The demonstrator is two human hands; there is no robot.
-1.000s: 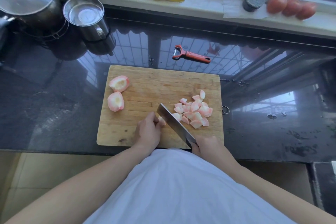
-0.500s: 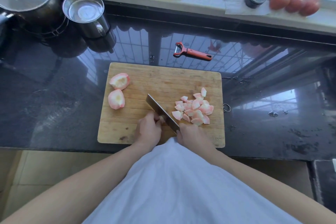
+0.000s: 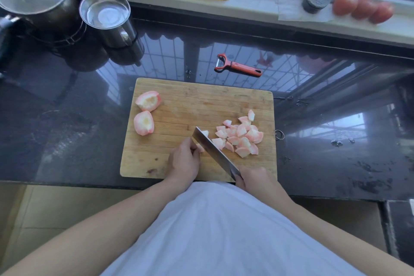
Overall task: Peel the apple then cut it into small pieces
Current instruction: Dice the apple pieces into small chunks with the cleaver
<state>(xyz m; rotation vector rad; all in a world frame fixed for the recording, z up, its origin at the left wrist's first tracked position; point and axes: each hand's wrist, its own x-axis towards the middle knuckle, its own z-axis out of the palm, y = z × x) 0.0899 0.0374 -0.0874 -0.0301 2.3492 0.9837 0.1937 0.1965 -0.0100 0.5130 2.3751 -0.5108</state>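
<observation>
1. Fingers of our left hand [image 3: 184, 160] pinch an apple piece [image 3: 200, 147] on the cutting board [image 3: 179, 101].
2. Our right hand [image 3: 253, 178] grips the knife [image 3: 212, 152], blade beside cut apple pieces [image 3: 240, 135].
3. Two peeled apple chunks [image 3: 145, 112] sit at the board's left.

The left hand [image 3: 184, 160] hides most of its apple piece [image 3: 200, 147].

On a wooden cutting board [image 3: 179, 101], the left hand [image 3: 184, 161] curls its fingers [image 3: 194, 151] over a small apple piece [image 3: 200, 147], mostly hidden beneath them. The knife [image 3: 214, 152] blade stands just right of those fingertips, touching them, its handle gripped by the right hand [image 3: 254, 178]. A pile of cut pieces [image 3: 240, 135] lies right of the blade. Two larger peeled chunks [image 3: 144, 123] sit well left of the fingers. A red peeler [image 3: 237, 66] lies on the dark counter [image 3: 67, 119] beyond the board.
</observation>
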